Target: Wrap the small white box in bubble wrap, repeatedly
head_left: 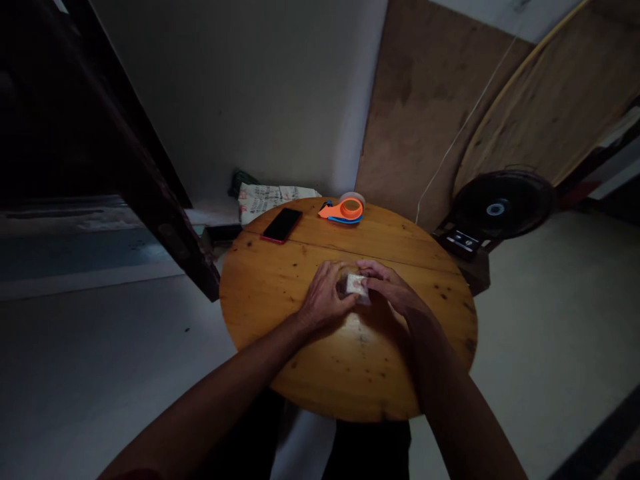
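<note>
Between my two hands, over the middle of the round wooden table, is a small box-like packet with a pale printed face and a see-through, shiny edge. My left hand curls round its left side, the thumb along the near edge. From the right, my right hand grips it, with fingertips on its face and far corner. Both hands are closed on it. Its exact kind is too small and dim to make out.
Toward the table's far edge lie an orange and blue tape dispenser and a phone in a red case. Behind the table are a printed sack and the wall. A round black fan-like object stands at right, a dark door frame at left.
</note>
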A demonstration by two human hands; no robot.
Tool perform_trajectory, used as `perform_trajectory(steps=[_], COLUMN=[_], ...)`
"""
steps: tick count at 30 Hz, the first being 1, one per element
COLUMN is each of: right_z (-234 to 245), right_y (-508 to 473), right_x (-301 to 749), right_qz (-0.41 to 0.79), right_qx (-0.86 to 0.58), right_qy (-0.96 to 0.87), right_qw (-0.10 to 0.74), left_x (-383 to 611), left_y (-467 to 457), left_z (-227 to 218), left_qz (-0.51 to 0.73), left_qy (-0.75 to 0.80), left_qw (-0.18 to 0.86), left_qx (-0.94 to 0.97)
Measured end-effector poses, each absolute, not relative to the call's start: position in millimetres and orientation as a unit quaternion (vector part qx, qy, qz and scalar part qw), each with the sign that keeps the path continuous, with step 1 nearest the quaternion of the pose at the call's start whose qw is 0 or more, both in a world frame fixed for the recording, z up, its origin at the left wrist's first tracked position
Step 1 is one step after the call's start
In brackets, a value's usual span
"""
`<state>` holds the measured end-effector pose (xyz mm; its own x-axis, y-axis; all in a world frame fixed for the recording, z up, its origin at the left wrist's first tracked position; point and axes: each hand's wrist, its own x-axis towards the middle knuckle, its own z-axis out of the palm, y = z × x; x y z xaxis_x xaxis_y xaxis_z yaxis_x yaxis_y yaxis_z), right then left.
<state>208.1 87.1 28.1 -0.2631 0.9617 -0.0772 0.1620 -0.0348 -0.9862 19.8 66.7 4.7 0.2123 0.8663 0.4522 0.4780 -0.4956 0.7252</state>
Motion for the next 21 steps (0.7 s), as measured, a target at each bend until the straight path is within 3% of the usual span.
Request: perform_trajectory(steps=[8,21], right_z=[26,23], right_y=[88,86], right_x=[208,195], right_qz=[0.513,0.524], right_qx=[-0.467,-0.466], right_qy=[-0.620,-0.586], right_qw=[0.366,0.406], left_x=[20,16], left_y=[75,78], left_z=[-3,-2], left_qz=[0.445,0.468], left_qy=[0.383,0.349], left_qw=[0.398,0.439], left_qx=[0.704,0.683])
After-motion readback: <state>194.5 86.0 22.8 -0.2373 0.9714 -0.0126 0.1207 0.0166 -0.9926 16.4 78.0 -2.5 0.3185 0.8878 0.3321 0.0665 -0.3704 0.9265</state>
